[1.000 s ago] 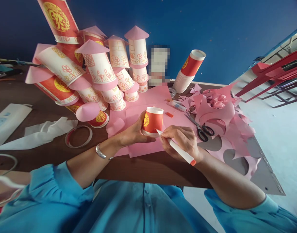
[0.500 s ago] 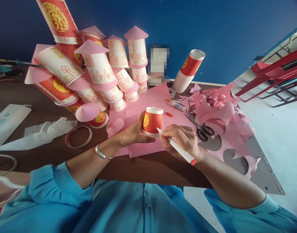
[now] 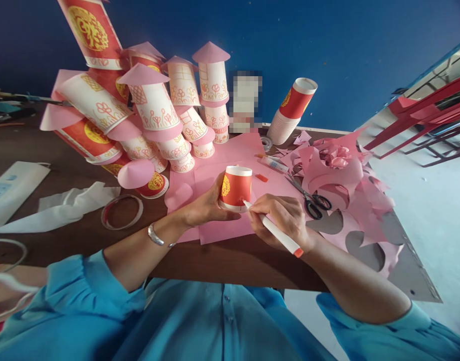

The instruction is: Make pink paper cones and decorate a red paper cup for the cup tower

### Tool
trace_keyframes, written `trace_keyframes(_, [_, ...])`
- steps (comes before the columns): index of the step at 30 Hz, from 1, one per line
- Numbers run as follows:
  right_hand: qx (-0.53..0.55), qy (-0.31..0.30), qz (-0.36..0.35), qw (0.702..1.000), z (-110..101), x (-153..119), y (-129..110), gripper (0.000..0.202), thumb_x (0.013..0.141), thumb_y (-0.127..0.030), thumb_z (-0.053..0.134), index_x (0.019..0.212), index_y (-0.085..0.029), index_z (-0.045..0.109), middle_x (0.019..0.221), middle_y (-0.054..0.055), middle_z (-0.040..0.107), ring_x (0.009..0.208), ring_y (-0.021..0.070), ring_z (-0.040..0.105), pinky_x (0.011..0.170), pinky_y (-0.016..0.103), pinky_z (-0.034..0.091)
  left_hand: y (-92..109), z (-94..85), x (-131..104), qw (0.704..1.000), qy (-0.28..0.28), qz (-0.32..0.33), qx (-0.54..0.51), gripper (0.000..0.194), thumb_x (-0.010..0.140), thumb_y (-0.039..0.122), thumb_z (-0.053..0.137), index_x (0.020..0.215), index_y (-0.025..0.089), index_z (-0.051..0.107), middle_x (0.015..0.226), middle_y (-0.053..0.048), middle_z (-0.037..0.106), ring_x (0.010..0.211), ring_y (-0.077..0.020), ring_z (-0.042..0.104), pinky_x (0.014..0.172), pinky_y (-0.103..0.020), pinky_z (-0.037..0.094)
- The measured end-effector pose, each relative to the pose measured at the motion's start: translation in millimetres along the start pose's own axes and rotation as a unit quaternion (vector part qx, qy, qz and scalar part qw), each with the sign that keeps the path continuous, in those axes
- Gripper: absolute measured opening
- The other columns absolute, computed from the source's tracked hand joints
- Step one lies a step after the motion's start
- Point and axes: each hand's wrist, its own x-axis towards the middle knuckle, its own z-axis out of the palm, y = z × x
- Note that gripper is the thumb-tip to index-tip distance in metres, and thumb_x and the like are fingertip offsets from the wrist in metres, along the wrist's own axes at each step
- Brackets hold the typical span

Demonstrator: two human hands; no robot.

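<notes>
My left hand [image 3: 209,203] is wrapped round the side and base of a red paper cup [image 3: 237,186] with a gold emblem and white bands at both ends. The cup is held upside down or upright over pink paper [image 3: 215,230]; I cannot tell which. In my right hand [image 3: 280,218] is a white marker pen [image 3: 278,233] with an orange end, held like a pencil. Its tip touches or nearly touches the cup's lower right side, where a small dark mark shows. An orange pen cap [image 3: 261,178] lies just beyond on the pink paper.
Cup towers [image 3: 155,108] with pink cone roofs stand at the back left. Scissors [image 3: 314,200], a glue tube [image 3: 274,163] and pink paper scraps [image 3: 335,170] lie to the right. Behind them leans a cup stack [image 3: 284,125]. A tape roll [image 3: 122,212] and power strip [image 3: 15,188] are left.
The marker's tip has shifted slightly down along the cup's lower right side. My left hand holds the cup in nearly the same place.
</notes>
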Motion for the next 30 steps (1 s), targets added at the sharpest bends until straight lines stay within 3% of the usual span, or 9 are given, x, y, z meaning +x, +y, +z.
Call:
trace_keyframes(8, [0.000,0.001,-0.005,1.000,-1.6,1.3,0.5,0.018,0.090,-0.006,0.062,0.093,-0.022,0.054,0.067,-0.003,0.067,0.054,0.0127,0.066,0.050,0.023,0.051,1.7,0.3,-0.2,1.000,0.011,-0.010,0.008,0.077,0.070,0.034,0.090,0.132,0.029,0.043,0.120,-0.004,0.055,0.114,-0.0284,0.054,0.097,-0.046,0.048])
trace_keyframes(13, [-0.018,0.000,0.000,1.000,-1.9,1.8,0.2,0.018,0.090,-0.006,0.061,0.091,-0.022,0.053,0.066,-0.003,0.067,0.052,0.0126,0.065,0.048,0.023,0.049,3.1,0.0,0.0,1.000,0.001,-0.013,-0.002,0.076,0.072,0.035,0.089,0.131,0.029,0.041,0.114,-0.003,0.054,0.108,-0.0245,0.054,0.095,-0.045,0.048])
trace_keyframes(30, [-0.016,-0.002,-0.001,1.000,0.5,0.8,-2.3,0.020,0.089,-0.005,0.059,0.090,-0.023,0.051,0.063,-0.006,0.064,0.050,0.0111,0.062,0.047,0.023,0.045,-2.2,-2.8,-0.6,1.000,0.018,-0.008,0.017,0.085,0.069,0.039,0.091,0.136,0.030,0.041,0.123,-0.005,0.053,0.119,-0.0320,0.053,0.099,-0.048,0.049])
